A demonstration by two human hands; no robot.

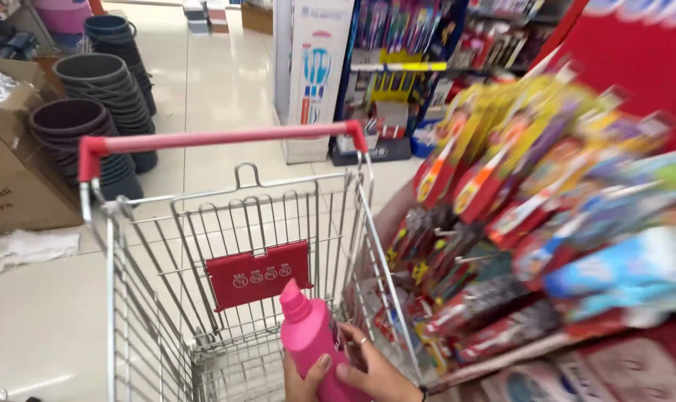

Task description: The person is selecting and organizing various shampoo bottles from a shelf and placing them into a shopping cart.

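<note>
Head view: your hand [353, 372] wraps a pink plastic bottle [312, 339] at the bottom edge of the frame, fingers curled round its lower body and the thumb pressed to its front, so the grip is closed firmly on the bottle. Which of your hands this is cannot be told from the picture; no second hand shows. The bottle stands nearly upright, its tapered cap tipped slightly left, held inside the wire shopping cart [226, 223] just above the basket floor, close to the cart's right wall. That low, upright hold keeps the cap up and the weight in your palm.

The cart's red handle [219, 139] spans the far end, a red plate [257, 274] hanging on the grille below it. To your right, a display rack of packaged toothbrushes [516, 201] crowds against the cart, blurred. Stacked dark buckets [92, 112] and a cardboard box [10, 171] sit on the tiled floor [204, 82] to the left.
</note>
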